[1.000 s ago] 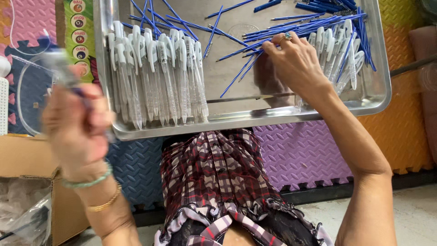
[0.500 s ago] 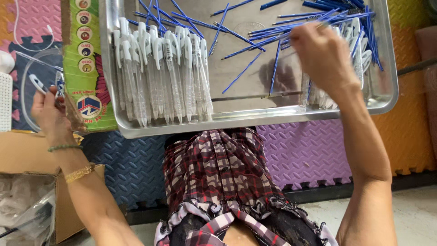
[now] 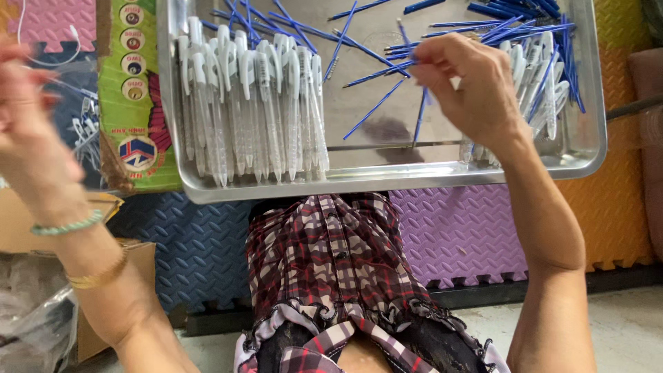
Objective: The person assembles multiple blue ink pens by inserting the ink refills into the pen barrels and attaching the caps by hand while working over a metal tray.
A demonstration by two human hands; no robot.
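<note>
A steel tray (image 3: 387, 181) rests on my lap over a red plaid skirt (image 3: 331, 262). A row of clear pen barrels with white clips (image 3: 255, 103) lies in its left half. Loose blue refills (image 3: 525, 21) are scattered across the back and right. My right hand (image 3: 469, 83) hovers over the tray's middle and pinches one blue refill (image 3: 420, 121), which hangs down. My left hand (image 3: 31, 124) is raised off the tray at the far left and is blurred, so I cannot see what it holds. Behind it lies a small heap of clear pens (image 3: 84, 124).
A green printed cardboard sheet (image 3: 131, 103) stands left of the tray. More clear pens (image 3: 539, 83) lie at the tray's right end. Blue (image 3: 186, 242), purple (image 3: 456, 235) and orange (image 3: 621, 207) foam mats cover the floor. A cardboard box (image 3: 21, 221) and plastic bag (image 3: 27, 318) sit lower left.
My left hand has swung further up and left, away from the tray. My right hand has lifted a blue refill out of the scatter and moved toward the tray's middle.
</note>
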